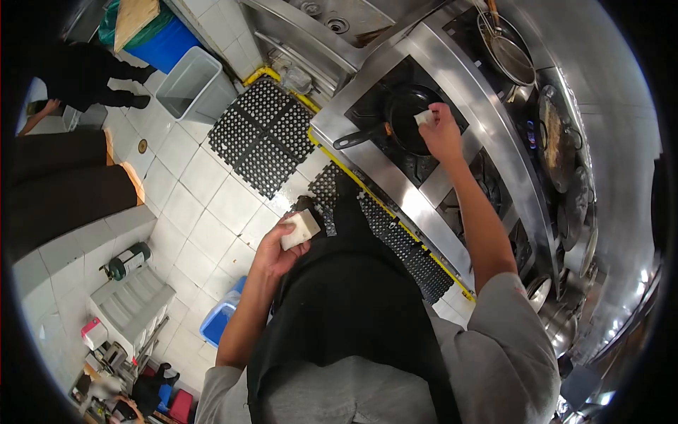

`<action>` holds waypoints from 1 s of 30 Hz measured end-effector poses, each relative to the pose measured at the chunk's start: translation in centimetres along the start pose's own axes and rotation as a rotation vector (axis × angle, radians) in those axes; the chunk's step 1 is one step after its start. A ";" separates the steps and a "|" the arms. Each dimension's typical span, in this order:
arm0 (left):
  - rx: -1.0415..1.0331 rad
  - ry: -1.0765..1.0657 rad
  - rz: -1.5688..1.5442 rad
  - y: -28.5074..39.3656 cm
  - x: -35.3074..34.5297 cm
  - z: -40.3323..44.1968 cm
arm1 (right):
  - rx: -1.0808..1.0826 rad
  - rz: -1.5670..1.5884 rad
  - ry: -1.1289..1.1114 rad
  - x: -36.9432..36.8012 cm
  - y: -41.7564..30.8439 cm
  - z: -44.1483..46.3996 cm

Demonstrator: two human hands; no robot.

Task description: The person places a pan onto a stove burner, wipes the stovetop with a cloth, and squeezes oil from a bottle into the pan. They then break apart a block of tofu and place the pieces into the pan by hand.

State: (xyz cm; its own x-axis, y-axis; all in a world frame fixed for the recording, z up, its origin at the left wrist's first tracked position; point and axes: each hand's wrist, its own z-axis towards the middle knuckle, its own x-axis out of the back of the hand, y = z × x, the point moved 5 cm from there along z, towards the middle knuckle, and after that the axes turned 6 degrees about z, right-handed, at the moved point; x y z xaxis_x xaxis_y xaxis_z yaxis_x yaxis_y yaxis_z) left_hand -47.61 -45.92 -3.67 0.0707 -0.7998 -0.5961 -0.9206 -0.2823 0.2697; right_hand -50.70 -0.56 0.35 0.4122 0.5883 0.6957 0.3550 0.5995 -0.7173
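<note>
My left hand [274,251] is closed around a thick off-white block [301,229], held in front of my black apron. It looks like cheese or tofu; I cannot tell which. Over the stove, my right hand [445,136] pinches a smaller white piece [424,117]. That piece is above the black frying pan [402,113], whose handle [360,137] points left over the stove's steel edge. Whether the piece touches the pan is unclear from above. My right hand and wrist cover part of the pan's right side.
A wide pan with a strainer [512,60] and a long pan with browned food [558,141] stand on the far burners. Black rubber mats [261,134] and a yellow pipe [374,194] run along the stove front. A grey bin [191,85] and another person's legs [127,85] are upper left.
</note>
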 end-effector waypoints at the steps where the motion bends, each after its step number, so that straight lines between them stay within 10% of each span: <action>1: 0.006 -0.009 -0.023 -0.4 0.4 -0.2 | 0.047 -0.082 0.027 -0.3 0.7 1.3; 17: -0.104 -0.042 -0.143 -0.5 -1.5 -0.8 | 0.020 -0.524 -0.063 -3.5 1.9 4.8; 21: -0.125 0.009 -0.138 0.2 -2.4 -0.5 | 0.253 -0.241 -0.012 -1.8 -4.2 2.0; 30: -0.109 -0.111 0.110 2.1 -6.3 2.1 | -0.379 0.839 -0.811 -10.5 -13.8 -15.3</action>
State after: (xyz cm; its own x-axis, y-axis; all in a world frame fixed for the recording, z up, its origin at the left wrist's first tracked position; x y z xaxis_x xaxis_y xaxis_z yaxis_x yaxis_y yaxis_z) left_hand -50.73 -40.38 -0.92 -0.0761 -0.7673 -0.6368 -0.8730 -0.2573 0.4143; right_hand -47.08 -23.32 2.32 0.0364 0.9645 -0.2615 0.5083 -0.2432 -0.8261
